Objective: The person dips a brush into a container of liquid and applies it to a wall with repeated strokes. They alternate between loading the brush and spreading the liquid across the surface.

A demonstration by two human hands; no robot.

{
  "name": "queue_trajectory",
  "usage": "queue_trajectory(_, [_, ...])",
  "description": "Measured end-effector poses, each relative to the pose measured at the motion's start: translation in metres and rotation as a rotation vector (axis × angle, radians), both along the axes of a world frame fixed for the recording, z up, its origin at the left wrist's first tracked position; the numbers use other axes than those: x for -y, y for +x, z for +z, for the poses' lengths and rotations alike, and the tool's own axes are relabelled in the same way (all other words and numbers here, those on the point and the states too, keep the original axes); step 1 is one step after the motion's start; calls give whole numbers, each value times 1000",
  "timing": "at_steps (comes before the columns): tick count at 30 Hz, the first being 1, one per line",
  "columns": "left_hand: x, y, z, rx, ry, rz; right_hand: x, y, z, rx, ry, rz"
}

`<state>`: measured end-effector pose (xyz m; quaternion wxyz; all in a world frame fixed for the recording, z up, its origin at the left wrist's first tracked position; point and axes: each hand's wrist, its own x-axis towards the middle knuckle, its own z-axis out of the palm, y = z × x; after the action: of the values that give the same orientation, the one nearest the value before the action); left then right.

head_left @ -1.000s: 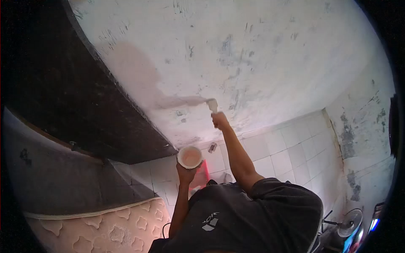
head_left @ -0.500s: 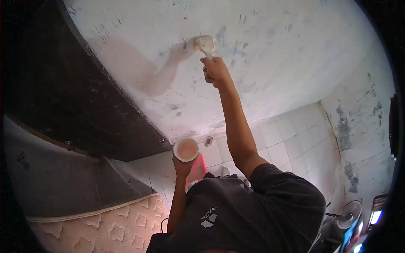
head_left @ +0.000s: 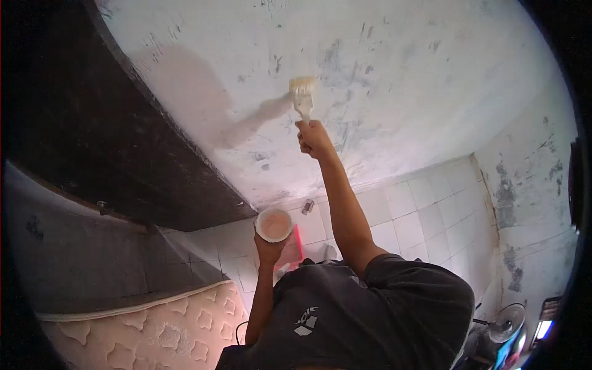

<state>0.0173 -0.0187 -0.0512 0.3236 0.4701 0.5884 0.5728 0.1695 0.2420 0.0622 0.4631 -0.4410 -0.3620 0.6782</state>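
Note:
My right hand (head_left: 316,139) grips the handle of a wide paintbrush (head_left: 303,98), its pale bristles against the white, scuffed wall (head_left: 382,92). A shadow of the arm and brush falls on the wall to the left. Lower down, my left hand (head_left: 269,248) holds a round white tub (head_left: 274,224) from below and the side. Pinkish-white paint or paste lies inside the tub, which is open at the top. Grey-black marks dot the wall around the brush.
A dark panel (head_left: 123,123) borders the wall on the left. Below are a tufted pink mattress (head_left: 154,333), a pink object (head_left: 293,245) and a small box (head_left: 308,206) on the tiled floor (head_left: 394,203). A fan (head_left: 507,322) stands at lower right.
My right hand and the brush have moved down the wall, toward me. The bristles now point up and show more clearly. My left hand and the tub have barely shifted.

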Motion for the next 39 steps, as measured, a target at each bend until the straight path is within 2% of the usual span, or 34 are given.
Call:
queue_trajectory(2, [-2, -2, -7, 56, -3, -69, 2, 1, -30, 5, -48, 5])
queue_trajectory(5, [-4, 3, 10, 58, 27, -24, 4, 7, -70, 23, -160, 33])
queue_trajectory(9, [-6, 3, 4, 27, 7, -51, 2, 15, -125, 71, -298, 77])
queue_trajectory(11, [-8, 5, 5, 23, 8, -56, 6, 13, -148, 173, -335, 3])
queue_trajectory(13, [-9, 9, 8, 2, 21, -57, -3, 21, -203, 47, -383, 75])
queue_trajectory(16, [-4, 13, 11, -28, 25, -53, 19, 30, -234, 157, -418, 60])
queue_trajectory(17, [-3, 13, 12, -39, 19, -48, 20, 33, -256, 135, -419, 42])
queue_trajectory(18, [-3, 13, 13, -42, 34, -47, 26, 36, -252, 94, -438, 9])
queue_trajectory(20, [0, 12, 13, 3, 26, -74, 24, 37, -227, 55, -443, -23])
queue_trajectory(22, [1, 11, 6, 3, 42, -73, 20, 38, -190, 195, -240, -88])
queue_trajectory(24, [0, 11, 5, 1, 53, -75, 5, 38, -134, 134, -148, -99])
queue_trajectory(25, [0, 12, 6, 17, 57, -71, -2, 43, -110, 83, -112, -26])
queue_trajectory(26, [0, 11, 7, 32, 62, -69, -2, 38, -79, 122, -135, -68])
queue_trajectory(32, [-3, 7, 3, 52, 20, -112, 8, 38, 31, 110, 55, -67])
queue_trajectory(35, [-2, 14, 28, 40, 116, -83, 1, 43, 79, 24, 171, -9])
queue_trajectory(39, [-2, 11, 9, 73, 73, -136, 16, 49, 143, 18, 222, -62])
